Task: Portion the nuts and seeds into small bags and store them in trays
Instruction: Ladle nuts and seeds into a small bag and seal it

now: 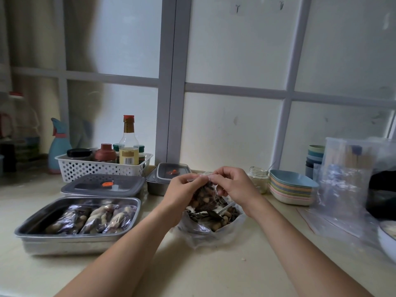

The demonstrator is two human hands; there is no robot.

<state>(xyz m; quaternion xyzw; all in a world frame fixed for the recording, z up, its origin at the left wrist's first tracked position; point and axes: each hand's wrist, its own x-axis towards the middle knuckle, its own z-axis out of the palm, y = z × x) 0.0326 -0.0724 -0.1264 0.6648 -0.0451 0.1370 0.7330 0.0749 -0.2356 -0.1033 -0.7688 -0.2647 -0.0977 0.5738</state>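
Frosted window panes (233,133) back a pale desk (192,273), with a basket of bottles (102,166) at its back left and stacked plates (291,187) at its back right. Near the desk's middle the left hand (182,189) and right hand (232,185) both pinch the top edge of a filled small bag (204,198), held just above the big open bag (216,228) of loose nuts and seeds. Sealing seems the step in hand; next the mouth needs pressing shut along its width, then a carry to the steel tray (30,231) at the front left, where three packed bags (92,219) lie.

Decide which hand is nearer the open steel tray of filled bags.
Left. The left hand pinches the small bag just right of the tray; the right hand pinches it farther right.
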